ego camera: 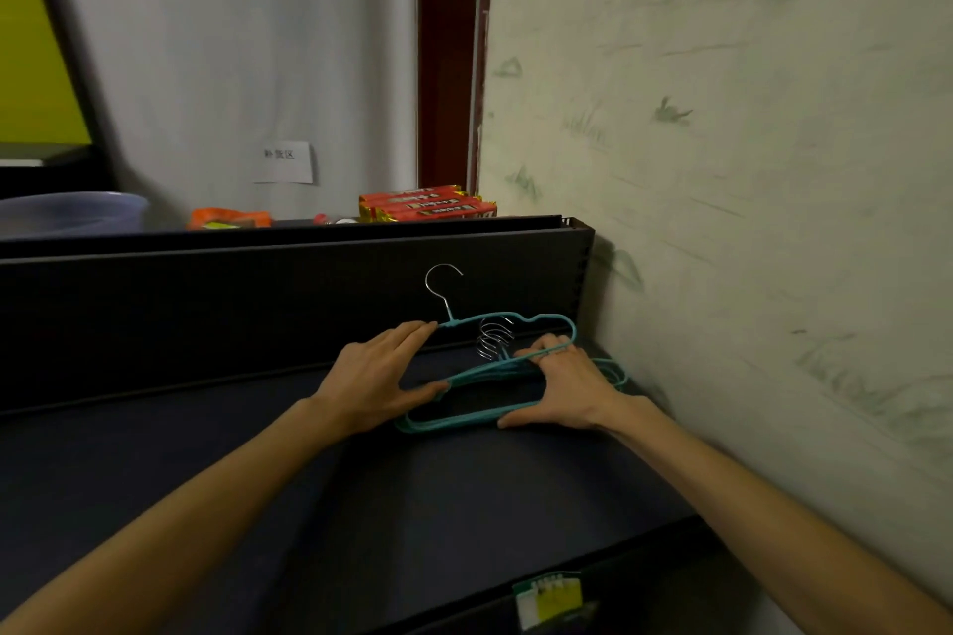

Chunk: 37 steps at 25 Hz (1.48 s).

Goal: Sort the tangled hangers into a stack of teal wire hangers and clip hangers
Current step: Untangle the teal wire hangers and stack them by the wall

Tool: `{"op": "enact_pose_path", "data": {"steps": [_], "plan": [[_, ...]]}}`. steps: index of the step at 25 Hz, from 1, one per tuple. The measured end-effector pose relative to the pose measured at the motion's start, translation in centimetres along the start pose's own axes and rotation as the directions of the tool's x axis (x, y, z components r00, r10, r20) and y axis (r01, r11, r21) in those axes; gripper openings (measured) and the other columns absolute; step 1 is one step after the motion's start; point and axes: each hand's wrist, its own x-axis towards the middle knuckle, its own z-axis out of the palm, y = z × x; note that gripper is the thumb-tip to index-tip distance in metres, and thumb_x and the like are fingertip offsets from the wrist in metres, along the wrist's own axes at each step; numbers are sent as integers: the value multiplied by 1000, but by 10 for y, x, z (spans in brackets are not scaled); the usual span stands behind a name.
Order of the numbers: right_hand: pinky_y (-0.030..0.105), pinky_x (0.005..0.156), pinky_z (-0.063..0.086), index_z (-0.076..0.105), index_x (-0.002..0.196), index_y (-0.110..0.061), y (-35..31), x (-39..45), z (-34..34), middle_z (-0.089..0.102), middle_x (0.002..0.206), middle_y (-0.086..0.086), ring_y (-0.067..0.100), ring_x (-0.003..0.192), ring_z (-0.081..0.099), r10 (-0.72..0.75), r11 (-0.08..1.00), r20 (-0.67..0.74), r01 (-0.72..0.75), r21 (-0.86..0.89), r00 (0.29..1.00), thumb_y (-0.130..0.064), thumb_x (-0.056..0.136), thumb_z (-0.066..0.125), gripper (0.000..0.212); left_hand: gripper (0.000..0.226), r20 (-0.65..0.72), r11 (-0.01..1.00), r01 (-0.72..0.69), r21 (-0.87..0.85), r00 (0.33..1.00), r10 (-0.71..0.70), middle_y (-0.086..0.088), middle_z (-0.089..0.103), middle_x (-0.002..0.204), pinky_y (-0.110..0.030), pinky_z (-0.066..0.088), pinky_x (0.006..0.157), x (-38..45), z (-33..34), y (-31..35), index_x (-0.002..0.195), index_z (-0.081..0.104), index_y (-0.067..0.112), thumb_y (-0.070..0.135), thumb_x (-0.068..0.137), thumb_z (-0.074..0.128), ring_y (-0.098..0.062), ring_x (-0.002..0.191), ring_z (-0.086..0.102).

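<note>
Head camera looks down along our two bare forearms onto a dark shelf (309, 505) that runs into a corner. To our right stands a pale wall (748, 170) with faint green brush-like marks. Behind the shelf rises a dark back panel (206, 304), and on a ledge above it we see a stack of red packets (428, 205), an orange packet (227, 218) and the rim of a bluish tub (72, 214). Farther back hangs a grey curtain with a small paper label (282, 162), and beside it a dark red door frame (448, 57). At the shelf's front edge, low in the view, sits a small green and white tag (549, 601).

The stack of teal wire hangers (464, 420) lies flat on the shelf in the corner, close to the wall, with their silver hooks (495, 340) bunched together and standing up near the back panel. One more teal hanger (515, 322) sits tilted above the stack, its hook (442, 281) rising against the panel.

Our left hand (379, 376) holds the left shoulder of this raised hanger, fingers extended along the wire towards the neck and the thumb tucked under the lower bar. Our right hand (562, 387) rests on the stack with its thumb at the near bar, and its fingers curl round the raised hanger's wire at the right end.
</note>
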Motion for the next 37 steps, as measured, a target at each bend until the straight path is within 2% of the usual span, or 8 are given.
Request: {"op": "enact_pose_path", "data": {"steps": [6,14,23,26,28,30,32,37], "plan": [[45,115,34,43,148,-28,8,1,5,42,150,-1,20,137,39,15,992,89,-26,121,996,-93,54,62,116,89,-20,997,34,75,999,-33,5,43,155,-17,48,65,1,-8,12,156,30,24,79,88,39,-12,130,54],[33,99,51,54,140,-26,7,2,-8,61,135,-8,10,119,58,-36,984,90,20,176,995,-82,63,70,97,86,-57,994,40,97,998,-34,3,48,151,-21,53,65,3,-8,23,154,34,21,78,89,37,-14,125,59],[38,110,44,48,145,-23,21,1,-9,55,142,-7,14,130,51,-80,968,164,37,248,983,-73,56,82,107,87,-25,997,62,41,998,-61,5,47,151,-25,54,78,2,-5,31,154,34,24,80,87,34,-12,123,59],[27,108,43,40,149,-15,35,-12,-14,52,142,-3,13,128,51,-19,909,47,-2,416,999,-67,53,87,119,90,-9,997,70,-35,997,-70,4,49,149,-29,57,81,3,-1,38,153,36,24,82,85,28,-13,118,62],[16,98,46,40,147,-13,54,-24,-15,56,133,-4,13,122,55,98,797,-83,-29,603,992,-56,57,91,112,89,0,996,63,-59,998,-63,3,50,149,-31,57,85,6,2,45,152,37,23,82,86,31,-14,120,61],[31,108,44,25,155,-18,70,-35,-10,48,146,-4,17,133,48,227,700,-134,-66,711,965,-62,52,91,130,85,24,999,16,-51,1000,-15,1,49,150,-31,53,92,13,5,54,153,35,23,78,88,37,-15,126,57],[38,115,36,14,159,-23,78,-43,-3,38,155,-2,18,139,41,249,734,-125,-103,671,960,-60,53,92,137,83,66,997,-60,-44,996,62,0,49,150,-32,48,99,21,8,63,153,33,23,75,89,42,-15,129,52],[36,110,43,30,155,-23,71,-42,-1,49,147,-1,15,129,50,84,905,-72,-45,424,994,-52,68,87,108,80,170,989,-117,-86,977,131,1,51,147,-31,45,103,25,9,64,151,37,24,77,90,33,-12,129,49]]}}
